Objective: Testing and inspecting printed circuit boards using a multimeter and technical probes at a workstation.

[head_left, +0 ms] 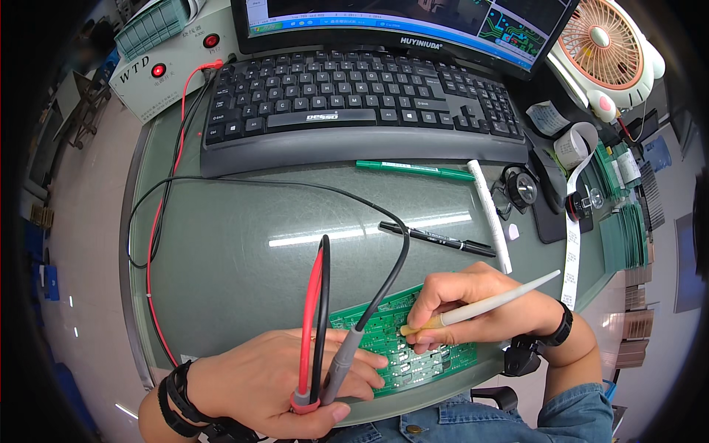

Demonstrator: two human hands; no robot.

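Observation:
A green circuit board [443,360] lies at the near edge of the table, partly covered by both my hands. My left hand [258,373] is closed around a pair of test probes [343,362] with grey handles and red and black leads, and its fingertips rest on the board's left part. In a pinch, my right hand [473,292] holds a slim white pen-like tool [506,297] with a yellowish grip and a tapered tail, over the board. Its working tip is hidden by my fingers, so I cannot tell whether it touches the board.
Beyond the board lie a black marker [436,239], a green pen [413,170] and a white pen [490,214]. A black keyboard [362,103] stands below a monitor [384,37]. At the left is a metal power box [173,70]; at the right, a fan [602,44], mouse [548,177] and stacked boards [626,236].

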